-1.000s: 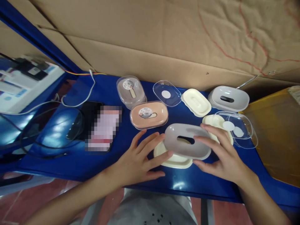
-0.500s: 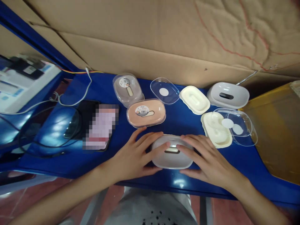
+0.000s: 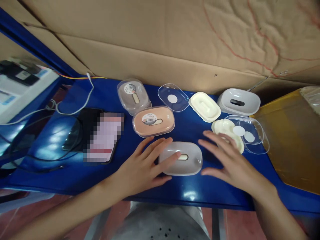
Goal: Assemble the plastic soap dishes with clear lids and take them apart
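Observation:
A grey oval soap dish with a cream insert showing in its slot lies near the table's front edge. My left hand straddles its left end, thumb at the near edge, fingers at the far edge and index finger on top. To the right of the dish and apart from it, my right hand is open and empty, fingers spread. This hand partly covers a cream tray. Behind the dish lies a peach soap dish with a round label under a clear cover.
Along the back stand a labelled grey dish, a clear lid, a cream tray and a grey dish. Clear lids overlap at the right beside a taped box. A phone and cables lie left.
My right hand has let go of the grey soap dish and moved right. My left hand stays on the dish's left end.

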Demonstrator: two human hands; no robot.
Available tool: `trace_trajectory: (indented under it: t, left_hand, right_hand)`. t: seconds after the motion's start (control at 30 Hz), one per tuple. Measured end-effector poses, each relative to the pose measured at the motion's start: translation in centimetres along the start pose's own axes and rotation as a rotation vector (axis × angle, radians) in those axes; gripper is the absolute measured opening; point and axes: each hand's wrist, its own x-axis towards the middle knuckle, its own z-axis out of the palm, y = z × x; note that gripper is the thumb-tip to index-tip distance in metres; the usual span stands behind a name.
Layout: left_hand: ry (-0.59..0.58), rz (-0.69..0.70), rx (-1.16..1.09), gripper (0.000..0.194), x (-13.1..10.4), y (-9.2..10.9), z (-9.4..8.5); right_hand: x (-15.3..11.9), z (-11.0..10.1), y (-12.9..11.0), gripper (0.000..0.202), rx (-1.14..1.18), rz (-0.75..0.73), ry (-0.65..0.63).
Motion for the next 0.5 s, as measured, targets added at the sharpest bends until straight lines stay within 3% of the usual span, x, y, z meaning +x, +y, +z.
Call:
trace_trajectory:
  t: [0.1, 0.2, 0.4, 0.5]
  left_hand:
    - [0.009, 0.057, -0.006, 0.073, 0.8, -0.1, -0.3]
    - [-0.007, 0.092, -0.030, 0.071, 1.8, -0.4, -0.1]
    - [0.036, 0.075, -0.051, 0.066, 2.7, -0.7, 1.0]
    - [0.058, 0.043, -0.079, 0.068, 2.3, -0.7, 1.4]
  right_hand:
    - [-1.6, -2.0, 2.1, 0.065, -0.098, 0.185, 0.100]
    - [-2.8, -2.5, 3.9, 0.060, -0.233, 0.308, 0.137]
    - [-2.6, -1.6, 4.7, 0.036, -0.268, 0.281, 0.103]
    - [-2.4, -1.8, 4.7, 0.035, -0.328, 0.306, 0.134]
